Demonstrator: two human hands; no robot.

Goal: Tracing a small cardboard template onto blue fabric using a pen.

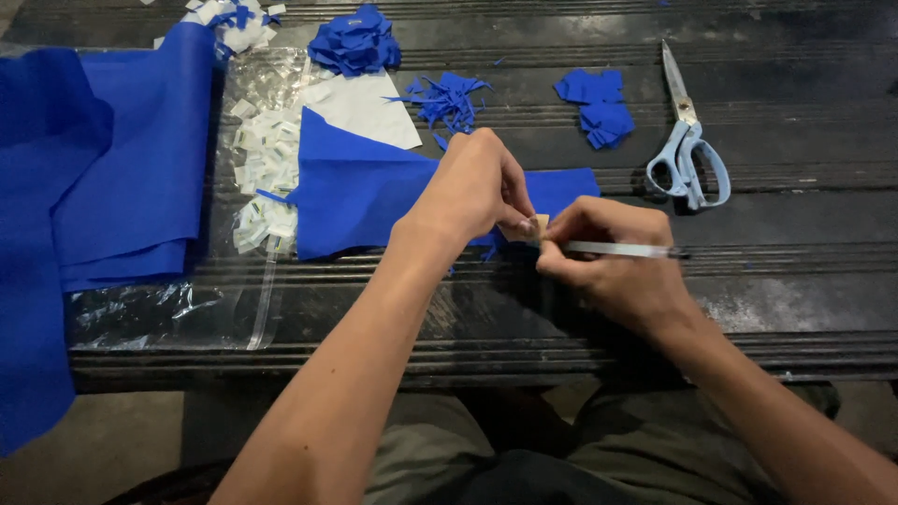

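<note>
My left hand [472, 187] presses a small tan template piece [540, 224] down onto a sheet of blue fabric [360, 192] lying on the dark bench. My right hand [608, 266] holds a slim white pen [617, 249], its tip at the edge of the tan piece. The two hands touch at the fingertips over the fabric's near edge. Part of the fabric and most of the tan piece are hidden under my fingers.
Light blue-handled scissors [687, 150] lie at the right. Cut blue pieces [597, 108], thin blue scraps [449, 98] and a blue fabric flower [355, 42] sit behind. A clear plastic bag with small white tags [267, 164] and folded blue cloth [140, 159] lie left.
</note>
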